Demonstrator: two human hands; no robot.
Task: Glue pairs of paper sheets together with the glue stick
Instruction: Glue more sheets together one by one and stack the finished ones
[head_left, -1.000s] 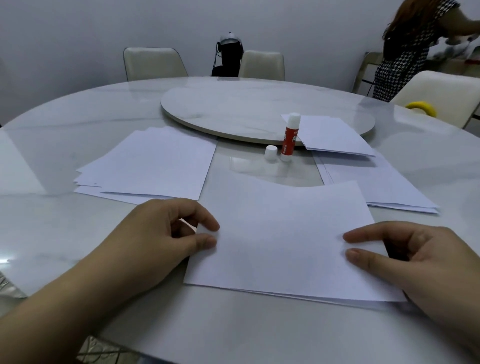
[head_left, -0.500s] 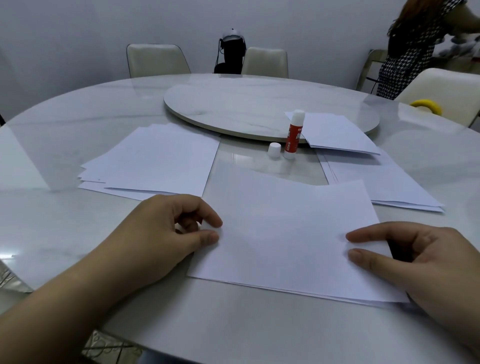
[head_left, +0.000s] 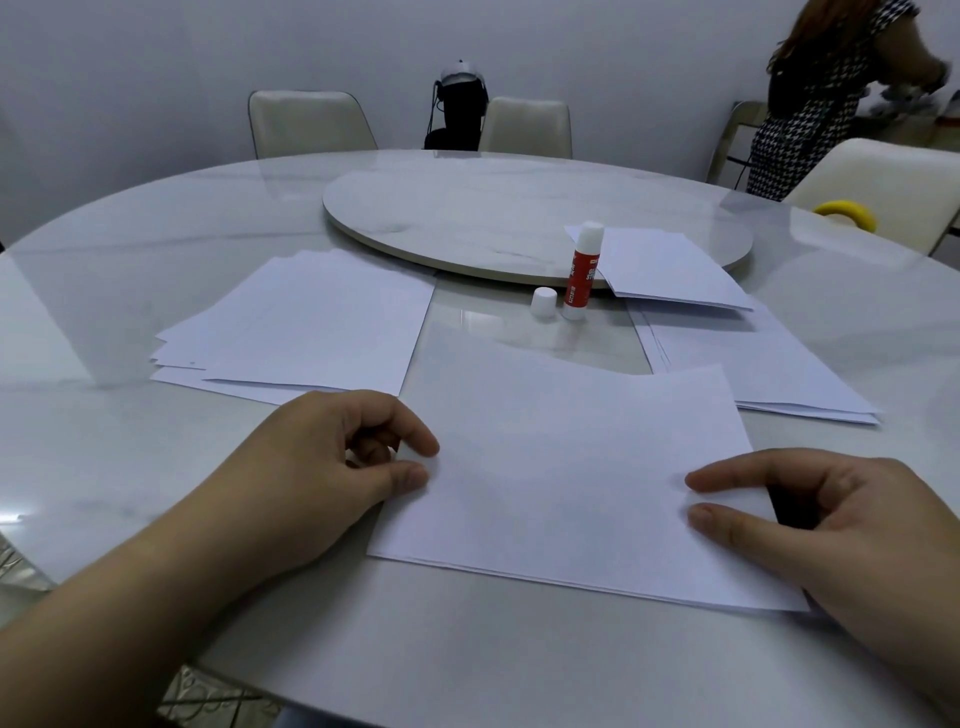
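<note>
Centrally, head view: sheets (head_left: 561, 467), a thin set lying flat on the round marble table (head_left: 104, 467), near edge showing layered paper. Left hand (head_left: 322, 467) pinches the left edge between thumb and curled forefinger. Right hand (head_left: 831, 525) has forefinger and thumb laid on the right edge; whether they clamp the paper or only rest on it cannot be told, as the palm hides the corner.

Glue stick (head_left: 582, 275): upright, uncapped, red body, white top, behind the sheets and well apart from both hands. Label lettering partly legible, "GL… ST…"; the rest is too small to read. Cap (head_left: 544, 302): white, standing just left of the stick.

Left stack (head_left: 301, 327): loose fanned paper. Right stack (head_left: 753, 364): paper, with a smaller pile (head_left: 670, 270) lapping onto the turntable (head_left: 467, 218).

Surroundings: chairs (head_left: 311, 124) behind the table; dark device (head_left: 457, 109) between two chairs, details indistinct; yellow ring (head_left: 847, 215) at far right; second person (head_left: 810, 104), cut off by the frame edge.
</note>
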